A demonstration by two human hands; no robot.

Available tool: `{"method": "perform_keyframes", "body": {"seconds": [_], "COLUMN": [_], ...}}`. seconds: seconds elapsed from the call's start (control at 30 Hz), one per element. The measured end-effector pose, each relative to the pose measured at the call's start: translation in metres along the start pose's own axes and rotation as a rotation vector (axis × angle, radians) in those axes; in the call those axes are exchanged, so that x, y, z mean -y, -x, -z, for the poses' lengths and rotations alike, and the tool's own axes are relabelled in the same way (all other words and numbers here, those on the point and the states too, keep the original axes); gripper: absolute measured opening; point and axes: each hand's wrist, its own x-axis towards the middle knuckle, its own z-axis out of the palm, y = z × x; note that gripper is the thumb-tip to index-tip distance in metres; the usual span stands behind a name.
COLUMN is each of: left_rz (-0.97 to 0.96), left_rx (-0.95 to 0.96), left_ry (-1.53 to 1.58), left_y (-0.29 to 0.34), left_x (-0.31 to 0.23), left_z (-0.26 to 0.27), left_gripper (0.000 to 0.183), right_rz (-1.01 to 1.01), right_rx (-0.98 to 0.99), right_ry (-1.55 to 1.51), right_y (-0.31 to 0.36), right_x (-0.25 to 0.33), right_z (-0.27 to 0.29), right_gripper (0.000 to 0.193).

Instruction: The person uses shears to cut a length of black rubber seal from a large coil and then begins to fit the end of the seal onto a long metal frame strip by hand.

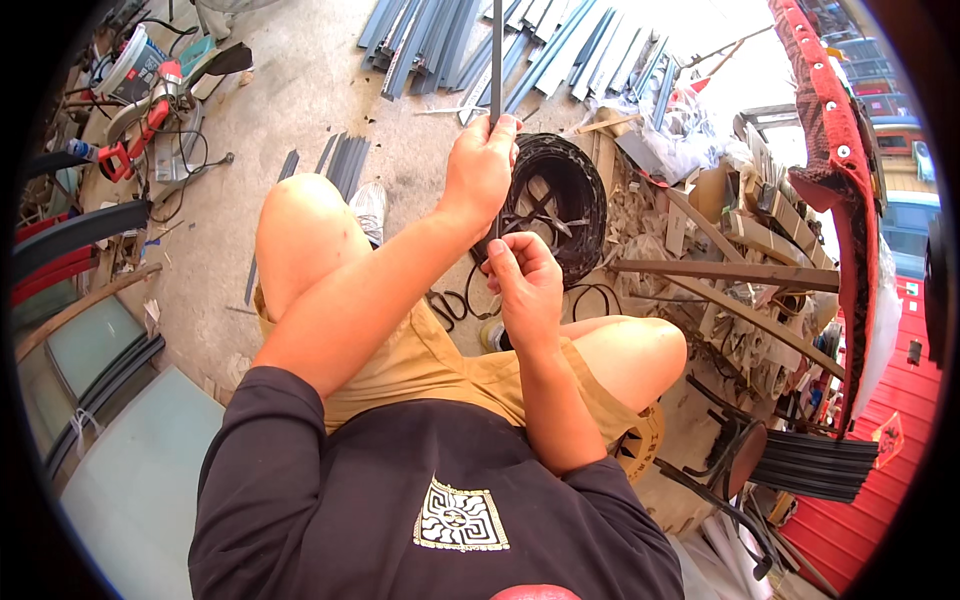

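Observation:
A long, narrow dark grey bar [497, 65] stands out away from me, and my left hand [480, 172] is closed around it near its lower part. Just below, my right hand [527, 278] pinches at the bar's near end, thumb against curled fingers. A thin black strip [470, 290] runs by those fingertips; exactly how it meets the bar is hidden. Beyond my right hand lies a large coil of black strip [585, 215], with loose loops [447, 308] on the floor between my legs.
Dark profile bars [425, 45] lie across the far floor, with a shorter bundle [347, 165] by my left shoe. A red-handled power saw [150, 125] stands at left, above glass panes [140, 480]. Scrap and offcuts [720, 220] pile up at right, near a stool [745, 460].

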Motion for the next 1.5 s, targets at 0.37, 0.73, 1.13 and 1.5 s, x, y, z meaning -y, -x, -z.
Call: {"method": "perform_keyframes", "body": {"seconds": [0.37, 0.73, 1.13, 1.5], "left_rz": [-0.062, -0.066, -0.161, -0.188], "left_rx": [-0.027, -0.027, -0.02, -0.051], "left_ry": [0.171, 0.17, 0.138, 0.19], "left_y": [-0.002, 0.002, 0.006, -0.001], "left_x": [-0.015, -0.024, -0.031, -0.036], "left_z": [0.001, 0.001, 0.002, 0.009], "left_gripper": [0.026, 0.03, 0.032, 0.032], "right_rz": [0.035, 0.184, 0.253, 0.247], "right_rx": [-0.045, -0.065, -0.115, -0.11], "right_ry": [-0.047, 0.05, 0.09, 0.093], "right_y": [0.004, -0.003, 0.003, 0.009], "right_x": [0.0, 0.013, 0.012, -0.004], "right_z": [0.0, -0.012, -0.012, -0.004], "right_gripper": [0.015, 0.012, 0.012, 0.012]}}
